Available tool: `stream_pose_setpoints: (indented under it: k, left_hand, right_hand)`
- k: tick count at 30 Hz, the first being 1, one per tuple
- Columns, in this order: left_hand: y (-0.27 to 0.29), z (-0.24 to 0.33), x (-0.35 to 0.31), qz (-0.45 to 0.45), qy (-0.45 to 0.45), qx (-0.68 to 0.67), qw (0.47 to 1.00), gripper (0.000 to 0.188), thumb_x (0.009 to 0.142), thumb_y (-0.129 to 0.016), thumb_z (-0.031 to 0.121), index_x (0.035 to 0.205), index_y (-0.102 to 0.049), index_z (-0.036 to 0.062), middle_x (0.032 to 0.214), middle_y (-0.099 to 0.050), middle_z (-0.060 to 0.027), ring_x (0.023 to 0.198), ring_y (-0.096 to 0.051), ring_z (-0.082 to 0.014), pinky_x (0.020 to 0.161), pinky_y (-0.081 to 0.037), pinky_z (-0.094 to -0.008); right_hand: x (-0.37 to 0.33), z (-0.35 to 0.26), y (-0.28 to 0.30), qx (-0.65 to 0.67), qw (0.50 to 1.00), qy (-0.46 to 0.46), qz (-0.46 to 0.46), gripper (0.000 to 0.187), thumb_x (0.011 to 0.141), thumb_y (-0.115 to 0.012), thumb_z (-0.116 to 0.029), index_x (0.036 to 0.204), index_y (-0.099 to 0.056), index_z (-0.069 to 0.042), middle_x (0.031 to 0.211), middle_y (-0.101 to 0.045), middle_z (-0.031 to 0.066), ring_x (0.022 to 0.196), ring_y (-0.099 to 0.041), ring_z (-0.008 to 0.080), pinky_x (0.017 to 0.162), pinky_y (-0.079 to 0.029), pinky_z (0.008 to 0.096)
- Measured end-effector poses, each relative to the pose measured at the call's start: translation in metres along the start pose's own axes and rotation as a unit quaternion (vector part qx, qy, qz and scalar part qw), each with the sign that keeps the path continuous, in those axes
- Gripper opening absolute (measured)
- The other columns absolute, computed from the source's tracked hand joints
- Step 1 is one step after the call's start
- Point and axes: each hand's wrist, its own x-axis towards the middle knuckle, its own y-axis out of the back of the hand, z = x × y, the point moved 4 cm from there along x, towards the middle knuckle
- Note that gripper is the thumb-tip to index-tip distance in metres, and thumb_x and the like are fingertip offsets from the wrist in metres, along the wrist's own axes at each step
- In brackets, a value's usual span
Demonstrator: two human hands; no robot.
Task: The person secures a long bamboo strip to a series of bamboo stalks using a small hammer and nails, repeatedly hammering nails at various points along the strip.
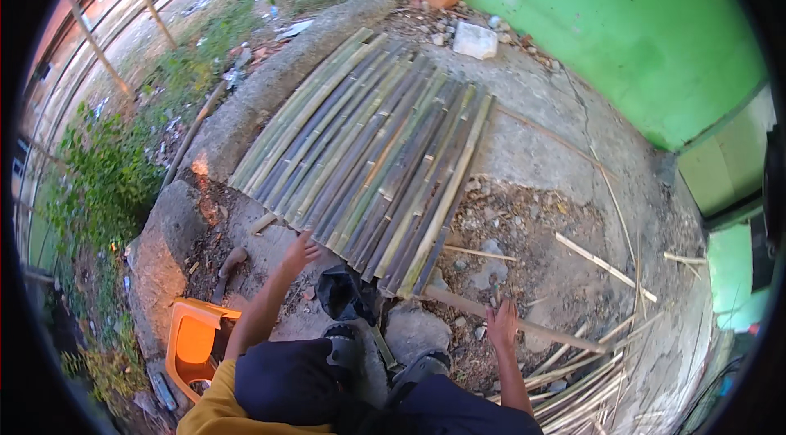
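Left hand [303, 250] is extended at the lower left edge of the bamboo slats [360, 161], fingers apart and nothing visible in the grasp; whether the fingertips contact the slats cannot be determined. Right hand [502, 322] is positioned to the right of the slats, at a wooden pole [565, 338]; a small item may be at its fingertips, so its grip cannot be determined.

The slats lie side by side on the ground ahead of the person, forming a slanted panel of green and dark brown lengths. A black bag [340, 294] sits at the near edge of the panel, just ahead of the shoes [424, 368]. An orange plastic chair [193, 340] stands to the left of the person. Loose bamboo strips [585, 392] are piled at lower right. Beyond the panel, a pale block [475, 40] rests near the green wall [606, 18].
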Motion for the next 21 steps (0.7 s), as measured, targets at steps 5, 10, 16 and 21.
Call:
stream_pose_setpoints:
  k: [5,10,16,21]
  left_hand:
    - [-0.051,0.002,-0.008,0.032,0.012,-0.09,0.995,0.076,0.096,-0.075,0.033,0.148,-0.039,-0.0087,0.142,-0.05,-0.0287,0.13,-0.056,-0.0396,0.104,-0.055,-0.0481]
    - [-0.03,0.004,-0.008,0.051,-0.015,-0.111,0.992,0.059,0.097,-0.073,0.03,0.138,-0.045,-0.0016,0.131,-0.053,-0.0186,0.115,-0.06,-0.0329,0.099,-0.056,-0.052]
    - [-0.063,0.039,-0.022,0.045,-0.106,-0.082,0.99,0.044,0.099,-0.07,0.019,0.133,-0.046,0.0064,0.131,-0.056,-0.0117,0.113,-0.061,-0.0273,0.094,-0.056,-0.0581]
    - [-0.03,0.069,-0.012,0.15,-0.12,-0.025,0.981,0.035,0.1,-0.068,0.019,0.129,-0.051,0.0084,0.126,-0.06,-0.0081,0.108,-0.06,-0.0236,0.087,-0.059,-0.052]
  right_hand:
    - [-0.012,0.039,-0.024,0.026,0.997,-0.033,-0.065,0.041,0.089,-0.077,-0.027,0.106,-0.054,0.003,0.1,-0.06,0.0264,0.099,-0.058,0.0486,0.088,-0.045,0.0565]
    - [-0.004,0.027,-0.035,0.071,0.994,0.029,-0.081,0.036,0.094,-0.073,-0.026,0.102,-0.053,0.003,0.096,-0.057,0.0263,0.095,-0.056,0.0485,0.084,-0.043,0.0576]
    - [-0.007,0.037,-0.031,0.081,0.991,-0.022,-0.1,0.036,0.095,-0.073,-0.024,0.108,-0.055,0.004,0.101,-0.063,0.0257,0.094,-0.058,0.0471,0.085,-0.046,0.0551]
    - [-0.012,-0.006,-0.034,0.229,0.966,-0.094,-0.066,0.036,0.09,-0.08,-0.021,0.101,-0.055,0.003,0.09,-0.067,0.0223,0.086,-0.067,0.0434,0.078,-0.051,0.0509]
